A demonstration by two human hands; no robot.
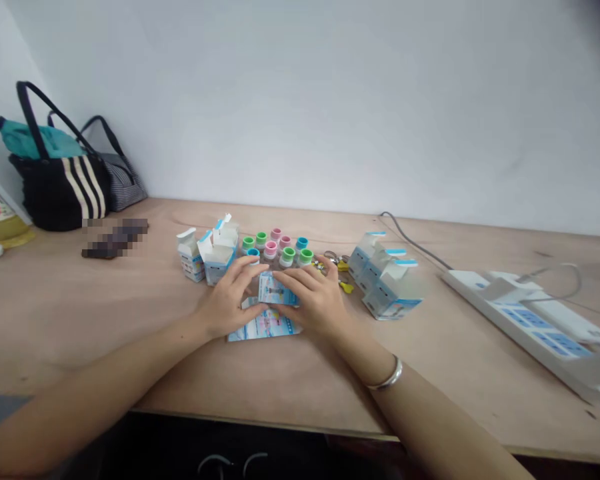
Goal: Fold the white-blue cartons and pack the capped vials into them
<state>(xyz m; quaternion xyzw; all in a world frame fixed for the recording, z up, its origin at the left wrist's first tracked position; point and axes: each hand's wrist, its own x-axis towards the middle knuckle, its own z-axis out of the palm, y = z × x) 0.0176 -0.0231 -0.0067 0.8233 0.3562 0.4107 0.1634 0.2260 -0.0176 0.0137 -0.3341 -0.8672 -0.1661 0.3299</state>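
Observation:
A small blue-and-white printed piece (275,290), a folded leaflet or flat carton, is held between both hands over the table. My left hand (229,300) grips its left side, thumb below and fingers above. From the right, my right hand (320,297) has its fingers bent over the other edge. Partly under the thumbs lies a larger printed sheet (265,325); I cannot tell whether the two are joined. Just beyond my fingers stand several small bottles (271,248) with green, pink and blue tops. Yellow-handled scissors (347,287) lie beside my right hand.
Open small cartons stand at left (219,252) and right (387,283). A white power strip (520,320) with a grey cable lies on the right. Far left are a black striped bag (63,190), a blurred dark object (115,240) and a bottle of yellow liquid (3,223).

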